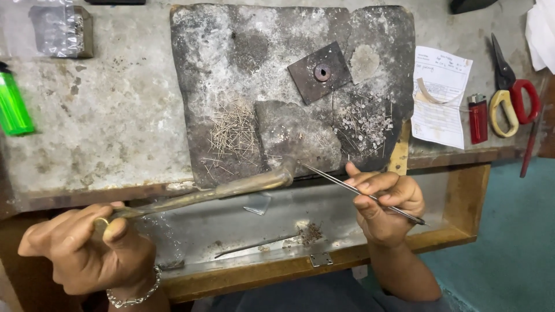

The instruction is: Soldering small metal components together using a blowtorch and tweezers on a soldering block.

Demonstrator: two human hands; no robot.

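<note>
My left hand (87, 248) grips a long brass torch pipe (231, 189) whose bent tip reaches the front edge of a dark soldering board (231, 58). Thin metal tweezers (358, 190) are pinched in my right hand (384, 208), their point meeting the pipe's tip near a grey slab (295, 133) on the board. Beside that slab lie a heap of fine brass wire pins (234, 130) on the left and several small silvery pins (364, 121) on the right. A square dark plate (319, 72) with a round ring sits further back.
A green lighter (13, 107) lies far left, a red lighter (477, 118), a paper slip (442, 95) and scissors (511, 95) at the right. Below the bench is an open metal-lined drawer (277, 231) with a thin rod and debris. A plastic bag (55, 29) rests at the back left.
</note>
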